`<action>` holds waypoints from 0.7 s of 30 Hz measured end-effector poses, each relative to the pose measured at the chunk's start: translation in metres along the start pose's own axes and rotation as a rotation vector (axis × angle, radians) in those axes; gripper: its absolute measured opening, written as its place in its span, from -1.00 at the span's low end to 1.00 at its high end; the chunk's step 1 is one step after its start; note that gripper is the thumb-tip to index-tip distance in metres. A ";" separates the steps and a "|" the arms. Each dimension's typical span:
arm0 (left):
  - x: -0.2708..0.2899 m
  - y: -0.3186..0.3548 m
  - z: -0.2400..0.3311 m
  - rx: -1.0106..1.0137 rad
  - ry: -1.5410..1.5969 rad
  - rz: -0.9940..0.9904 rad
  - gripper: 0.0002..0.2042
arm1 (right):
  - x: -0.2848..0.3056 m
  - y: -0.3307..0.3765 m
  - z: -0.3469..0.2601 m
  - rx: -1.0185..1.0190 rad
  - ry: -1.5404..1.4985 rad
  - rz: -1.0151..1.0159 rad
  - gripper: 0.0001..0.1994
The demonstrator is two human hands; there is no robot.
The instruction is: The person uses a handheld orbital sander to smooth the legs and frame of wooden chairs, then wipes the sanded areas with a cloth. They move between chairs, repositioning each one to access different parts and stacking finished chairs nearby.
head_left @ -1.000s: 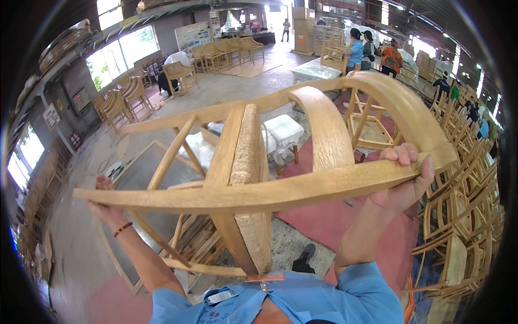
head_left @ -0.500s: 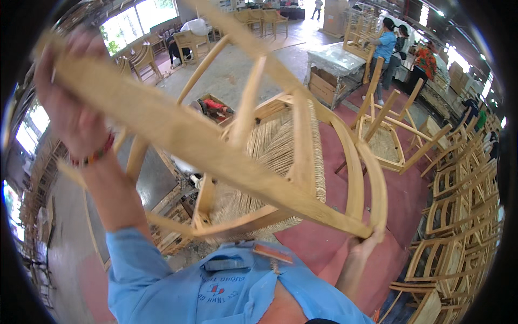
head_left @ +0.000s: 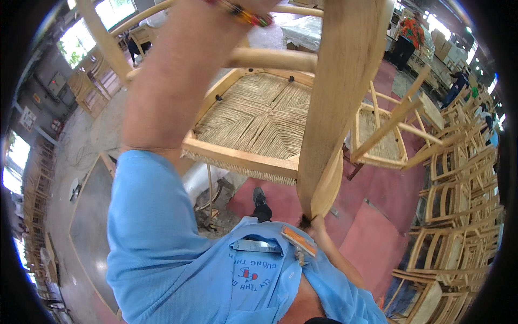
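Chair (head_left: pixel 342 97) held upside down. Low end of back touched by right hand (head_left: pixel 319 224), likely so weight is propped; finger grip hidden, cannot be told. Woven seat (head_left: pixel 256 113) up-left from fingers. Left hand not seen, fingers unknown. Second chair (head_left: pixel 372 132) upturned, up-right.

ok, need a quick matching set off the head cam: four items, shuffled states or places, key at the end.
Items
1. Held chair
2. Right hand
3. Beaded bracelet
4. Floor mat

States or places
A. Around the left wrist, near the picture's top edge
B. Red, spread below the raised wooden frame
C. Raised, underside of its woven seat showing
D. At the lower end of the frame, close to the shirt

Pairs: 1-C, 2-D, 3-A, 4-B
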State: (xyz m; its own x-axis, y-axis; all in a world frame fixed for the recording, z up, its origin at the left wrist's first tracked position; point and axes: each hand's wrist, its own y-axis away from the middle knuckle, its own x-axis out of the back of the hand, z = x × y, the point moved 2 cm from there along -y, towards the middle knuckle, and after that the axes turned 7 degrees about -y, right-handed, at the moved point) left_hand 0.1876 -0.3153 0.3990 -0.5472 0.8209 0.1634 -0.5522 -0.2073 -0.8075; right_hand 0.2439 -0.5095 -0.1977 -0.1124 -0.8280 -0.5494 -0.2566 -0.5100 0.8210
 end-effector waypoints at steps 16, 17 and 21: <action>0.191 0.128 -0.451 0.764 -0.075 0.079 -0.38 | -0.239 -0.155 -0.177 0.229 1.172 0.010 -0.50; 0.191 0.153 -0.449 0.849 0.000 0.129 -0.35 | -0.243 -0.157 -0.197 0.282 1.153 0.011 -0.47; 0.201 0.242 -0.397 0.948 -0.228 0.187 -0.61 | -0.299 -0.160 -0.273 0.537 1.227 -0.049 -0.23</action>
State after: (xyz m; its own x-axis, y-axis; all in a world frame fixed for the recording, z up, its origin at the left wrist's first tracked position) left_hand 0.1935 0.0104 0.0115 -0.7298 0.6303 0.2649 -0.6650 -0.7444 -0.0607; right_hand 0.5802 -0.2441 -0.1229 0.7635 -0.6284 0.1492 -0.6097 -0.6252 0.4873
